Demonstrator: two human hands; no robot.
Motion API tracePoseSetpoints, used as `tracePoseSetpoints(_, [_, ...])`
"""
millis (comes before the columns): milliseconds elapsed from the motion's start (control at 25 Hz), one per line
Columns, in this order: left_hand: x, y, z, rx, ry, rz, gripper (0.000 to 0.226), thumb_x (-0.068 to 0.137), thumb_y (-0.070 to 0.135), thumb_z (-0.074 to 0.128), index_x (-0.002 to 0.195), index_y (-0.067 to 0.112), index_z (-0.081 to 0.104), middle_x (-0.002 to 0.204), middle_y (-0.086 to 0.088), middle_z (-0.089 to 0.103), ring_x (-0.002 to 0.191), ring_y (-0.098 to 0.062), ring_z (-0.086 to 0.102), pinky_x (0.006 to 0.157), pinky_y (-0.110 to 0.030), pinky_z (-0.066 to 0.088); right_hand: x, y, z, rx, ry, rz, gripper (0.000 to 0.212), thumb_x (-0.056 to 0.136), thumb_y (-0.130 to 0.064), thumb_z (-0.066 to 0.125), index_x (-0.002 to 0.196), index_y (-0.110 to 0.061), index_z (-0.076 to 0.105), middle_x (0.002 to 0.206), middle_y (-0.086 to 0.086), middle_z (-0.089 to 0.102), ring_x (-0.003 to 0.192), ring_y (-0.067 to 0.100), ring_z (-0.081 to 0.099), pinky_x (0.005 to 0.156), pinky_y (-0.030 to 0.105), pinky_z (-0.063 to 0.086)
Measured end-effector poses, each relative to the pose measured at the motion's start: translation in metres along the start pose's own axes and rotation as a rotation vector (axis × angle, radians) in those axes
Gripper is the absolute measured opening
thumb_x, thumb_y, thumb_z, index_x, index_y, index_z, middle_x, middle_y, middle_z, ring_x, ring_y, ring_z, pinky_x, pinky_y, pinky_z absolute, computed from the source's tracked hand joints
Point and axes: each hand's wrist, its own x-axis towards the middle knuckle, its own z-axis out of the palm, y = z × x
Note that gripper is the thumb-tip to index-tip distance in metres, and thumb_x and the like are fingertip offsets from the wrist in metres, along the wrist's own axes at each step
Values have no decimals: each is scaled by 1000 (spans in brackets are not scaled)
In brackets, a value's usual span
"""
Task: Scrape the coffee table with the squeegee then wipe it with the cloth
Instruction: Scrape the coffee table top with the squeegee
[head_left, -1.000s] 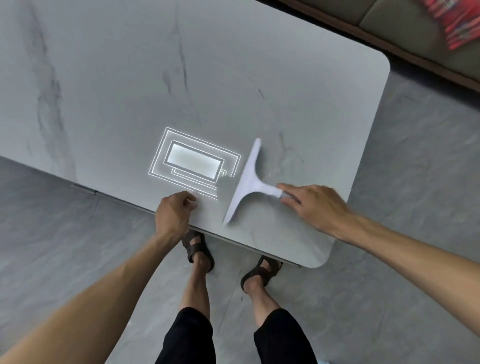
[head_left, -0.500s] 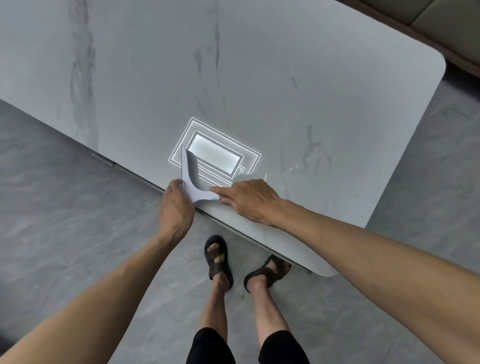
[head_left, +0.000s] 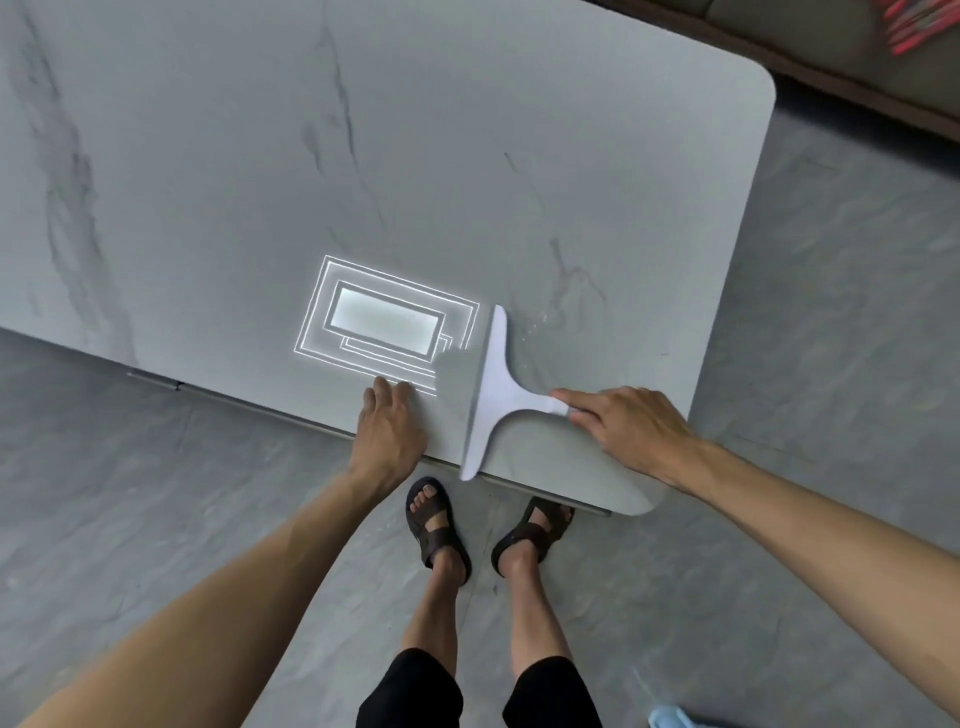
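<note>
Grey marble-look top: coffee table (head_left: 467, 156), rounded corner, bright rectangular light reflection (head_left: 384, 325) near its front edge.
Room: grey stone-look floor (head_left: 156, 493); sofa edge (head_left: 857, 67) beyond.
Squeegee (head_left: 493, 395): white, flat on the table, blade overhanging the front edge.
Right hand (head_left: 628, 431): grips the squeegee handle.
Left hand (head_left: 389, 431): loosely curled, fingertips resting on the table edge, holding nothing.

One wide-angle view from the head looks steeply down and forward, close over the near edge of the table (head_left: 363, 156). It takes in the table's near right corner, the floor (head_left: 130, 493) below, and both arms reaching in from the bottom corners. Straight lines bow toward the frame's edges.
</note>
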Motion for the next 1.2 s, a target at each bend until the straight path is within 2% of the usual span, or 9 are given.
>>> tracePoseSetpoints(200, [3,6,-2,95,-34,-7,48,81,1,48,128,1,41,123,-20,40,111,-36,41,94,-44,43,-25,38,-11,-57,18,92,35,98,-49,33,132,-56,40,106,-7,72,94,26,66,68,33,44])
tracePoseSetpoints(440, [0,3,-2,30,18,2,46,82,1,50,127,1,45,124,-20,45,114,-36,44,94,-44,44,-47,69,-47,-118,-33,186,34,97,-53,34,130,-60,41,116,-8,69,98,25,65,70,33,47])
tracePoseSetpoints(640, [-7,2,4,-84,106,-7,49,81,0,51,130,2,45,130,-14,49,116,-34,51,95,-40,43,-32,29,-46,-82,-57,-25,38,95,-58,29,131,-59,42,108,-14,71,95,15,65,64,29,39])
tracePoseSetpoints(760, [-12,2,11,-132,99,-28,47,81,2,51,127,5,45,127,-13,51,109,-33,54,82,-33,42,-8,-14,-23,-81,-166,-182,36,97,-59,31,130,-55,45,92,-10,71,84,15,65,66,31,46])
tracePoseSetpoints(840, [-13,8,19,-152,102,-52,44,80,2,52,123,8,45,121,-11,54,104,-32,56,78,-31,40,3,-22,-9,-101,-203,-247,38,98,-58,30,131,-53,48,91,-8,70,82,16,64,63,31,42])
tracePoseSetpoints(1040, [-13,35,39,-130,75,7,37,77,2,52,113,7,45,118,-8,47,93,-28,54,74,-31,38,3,24,-15,-138,-164,-227,37,98,-59,28,130,-56,46,93,-11,70,76,14,61,61,29,37])
tracePoseSetpoints(1120, [-12,50,45,-128,51,31,37,77,2,52,114,7,46,120,-6,44,89,-25,52,74,-30,36,-5,55,-28,-136,-119,-164,34,97,-57,32,127,-59,48,100,-11,71,82,15,63,66,28,34])
tracePoseSetpoints(1200, [-9,63,49,-132,37,37,39,77,2,52,115,8,46,121,-5,43,88,-24,50,74,-30,36,-13,84,-41,-149,-69,-92,33,96,-58,34,126,-60,48,109,-11,71,95,18,65,69,30,38])
